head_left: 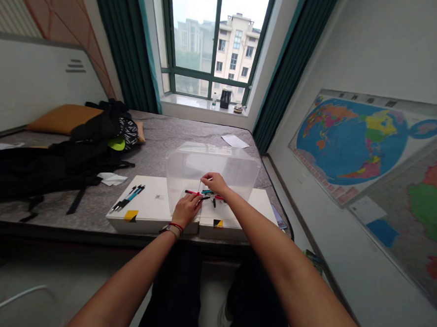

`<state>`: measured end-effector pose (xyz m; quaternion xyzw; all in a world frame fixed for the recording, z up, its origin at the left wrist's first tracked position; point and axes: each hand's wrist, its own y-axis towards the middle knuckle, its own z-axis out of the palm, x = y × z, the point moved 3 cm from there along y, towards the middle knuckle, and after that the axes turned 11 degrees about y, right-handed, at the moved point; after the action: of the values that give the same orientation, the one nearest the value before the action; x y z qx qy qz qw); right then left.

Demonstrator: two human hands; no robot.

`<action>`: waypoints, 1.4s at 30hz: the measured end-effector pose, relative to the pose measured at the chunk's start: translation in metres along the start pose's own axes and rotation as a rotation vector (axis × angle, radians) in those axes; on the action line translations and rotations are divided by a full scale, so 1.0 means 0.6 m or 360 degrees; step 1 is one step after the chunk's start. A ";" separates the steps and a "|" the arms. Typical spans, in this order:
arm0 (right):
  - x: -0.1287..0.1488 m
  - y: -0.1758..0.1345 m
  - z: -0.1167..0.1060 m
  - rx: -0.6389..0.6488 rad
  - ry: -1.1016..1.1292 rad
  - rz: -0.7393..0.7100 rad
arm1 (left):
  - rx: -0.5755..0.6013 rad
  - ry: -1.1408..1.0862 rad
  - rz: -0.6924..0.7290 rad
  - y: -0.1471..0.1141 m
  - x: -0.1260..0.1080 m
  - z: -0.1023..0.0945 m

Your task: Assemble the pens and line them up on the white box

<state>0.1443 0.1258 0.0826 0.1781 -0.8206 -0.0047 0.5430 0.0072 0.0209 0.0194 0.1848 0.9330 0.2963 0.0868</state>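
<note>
A gray-covered bed (191,127) is spanning the scene, with a black bag (36,167) lying at its left. One clear plastic bin (218,161) is resting across two white boxes (150,191), which are lying side by side near the bed's front edge; each is bearing one yellow-and-black label on its front edge. Two bare arms are extending forward from the viewer's side. The left hand (186,210), with a red band (176,226) circling its wrist, is lying low and palm down, its fingers bunching narrowly at one red-and-black pen barrel (192,192); whether they are gripping it, one cannot tell. The right hand (215,182) is hovering higher, its wrist angling inward from the right, and its thumb and index finger are pinching one thin pale rod (200,186), which is standing nearly upright above the barrel. At least three pens (134,194) are lying roughly parallel on the left box, overlapping too closely for an exact count. Around the hands, several small pen parts are lying scattered, among them one blue piece (207,191), one red piece (219,197) and one short black piece (213,202).
</note>
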 end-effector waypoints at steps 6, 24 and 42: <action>-0.008 0.005 0.007 0.0184 -0.0077 0.0060 | 0.0002 -0.0016 0.0010 0.000 0.002 0.001; -0.087 -0.162 0.065 -0.0706 0.0522 0.0106 | -0.0085 -0.0107 -0.0220 0.000 0.012 0.006; -0.113 -0.145 0.068 -0.0396 0.1092 0.0350 | -0.0048 -0.0135 -0.0138 -0.002 0.018 0.017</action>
<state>0.1563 0.0570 -0.0121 0.0129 -0.5985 0.0141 0.8009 -0.0004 0.0297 0.0095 0.1552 0.9310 0.2983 0.1418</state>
